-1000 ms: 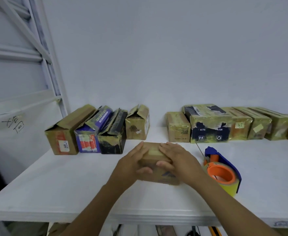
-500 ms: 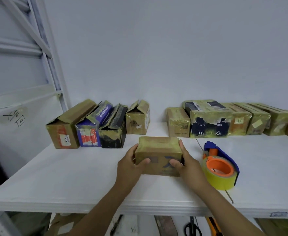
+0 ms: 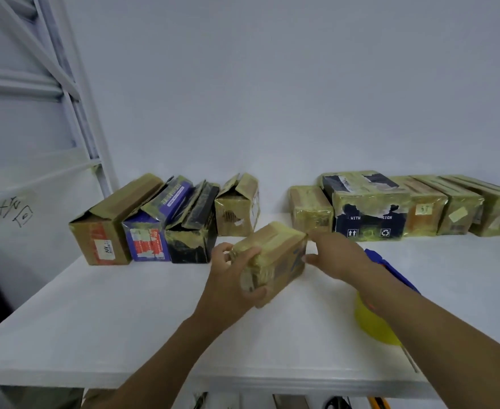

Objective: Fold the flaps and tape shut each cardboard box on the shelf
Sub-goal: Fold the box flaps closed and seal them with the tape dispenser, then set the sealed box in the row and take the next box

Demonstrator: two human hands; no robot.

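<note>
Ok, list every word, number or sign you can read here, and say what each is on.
"WITH" and "SIGN": white print on the dark blue box front.
Two up-arrows and a recycling sign: same box, lower front.
"5T", uncertain: yellow sticker on the brown box beside it.
Handwritten marks on the white panel: unreadable.
Labels on the leftmost box and purple box: too blurred.
Blue print on the held box: unreadable.

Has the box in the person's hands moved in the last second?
Yes. The box, earlier side-on, is now turned at an angle, its right end swung back toward the small taped box.
</note>
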